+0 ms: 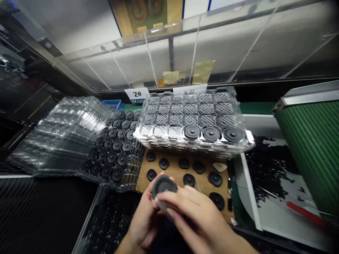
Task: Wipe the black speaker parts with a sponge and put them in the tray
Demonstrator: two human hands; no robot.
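Observation:
My left hand (144, 215) and my right hand (196, 220) together pinch a black rubber disc (164, 186) above a cardboard sheet (198, 184), with my right fingers covering its lower part. Several smaller black discs (189, 180) lie apart on the cardboard. Just beyond it stands a stack of transparent plastic blister trays (185, 120), with several black discs seated in the front row (211, 133). To the left, a tilted transparent tray (137, 155) is filled with several black discs (116, 145).
Stacked transparent trays (60, 137) lie at the left. A bin of black parts (111, 225) sits beneath my hands. At the right are a bin of black scraps (272, 169), a red-handled tool (304, 213) and a green ribbed belt (312, 148). An acrylic shield (169, 53) stands behind.

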